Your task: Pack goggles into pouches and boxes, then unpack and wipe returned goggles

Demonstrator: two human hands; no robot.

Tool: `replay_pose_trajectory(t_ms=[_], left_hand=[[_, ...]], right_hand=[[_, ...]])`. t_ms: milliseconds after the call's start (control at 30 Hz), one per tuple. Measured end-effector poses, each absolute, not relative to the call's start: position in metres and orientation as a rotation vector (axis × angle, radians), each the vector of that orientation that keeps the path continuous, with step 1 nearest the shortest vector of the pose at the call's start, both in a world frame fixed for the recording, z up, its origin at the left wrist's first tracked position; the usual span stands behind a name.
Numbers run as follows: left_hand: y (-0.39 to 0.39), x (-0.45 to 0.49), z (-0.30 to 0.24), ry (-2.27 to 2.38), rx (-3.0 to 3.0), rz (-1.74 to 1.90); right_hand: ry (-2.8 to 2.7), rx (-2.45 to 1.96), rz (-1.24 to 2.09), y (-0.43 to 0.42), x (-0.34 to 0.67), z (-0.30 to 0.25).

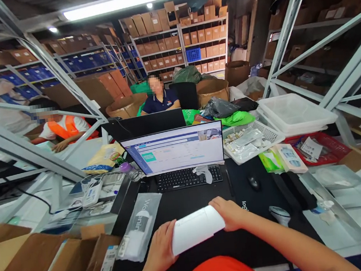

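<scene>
A curved white sheet of paper (196,229) is held up over the black desk mat. My left hand (161,248) grips its left end, fingers closed around the edge. At the opposite end my right hand (229,214) is closed on the paper. Faint marks show near its upper edge; whether it is one sheet or several I cannot tell. Just left of my left hand lies a clear plastic bag (142,227) with white contents. Ahead are a black keyboard (179,180) with a pale glove (204,175) on it and a lit monitor (177,149).
A mouse (254,182) and a handheld scanner (280,215) lie to the right. Beyond are a white basket (276,136), a red basket (335,152) and stacked clear bins (298,111). Cardboard boxes (52,267) border the left. Two people sit beyond the metal frame.
</scene>
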State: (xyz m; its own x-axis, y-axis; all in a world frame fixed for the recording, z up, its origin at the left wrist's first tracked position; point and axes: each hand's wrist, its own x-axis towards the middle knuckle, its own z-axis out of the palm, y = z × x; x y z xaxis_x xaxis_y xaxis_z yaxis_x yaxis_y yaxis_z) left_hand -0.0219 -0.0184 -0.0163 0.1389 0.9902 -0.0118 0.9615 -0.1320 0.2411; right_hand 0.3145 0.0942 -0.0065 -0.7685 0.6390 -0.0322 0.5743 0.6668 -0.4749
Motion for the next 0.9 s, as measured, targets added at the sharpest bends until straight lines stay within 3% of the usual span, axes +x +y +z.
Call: replay_pose_trajectory(t_ms=[400, 733, 900], left_hand=[[-0.021, -0.044, -0.017, 1.918, 2.172, 0.081], [-0.044, -0.095, -0.022, 2.003, 2.132, 0.241], [-0.067, -0.143, -0.030, 2.340, 2.007, 0.393]], right_hand=[[-2.617, -1.103, 0.846, 0.090, 0.341, -0.038], [-2.440, -1.159, 0.905, 0.092, 0.336, -0.052], [-2.300, -1.373, 0.871, 0.093, 0.326, -0.058]])
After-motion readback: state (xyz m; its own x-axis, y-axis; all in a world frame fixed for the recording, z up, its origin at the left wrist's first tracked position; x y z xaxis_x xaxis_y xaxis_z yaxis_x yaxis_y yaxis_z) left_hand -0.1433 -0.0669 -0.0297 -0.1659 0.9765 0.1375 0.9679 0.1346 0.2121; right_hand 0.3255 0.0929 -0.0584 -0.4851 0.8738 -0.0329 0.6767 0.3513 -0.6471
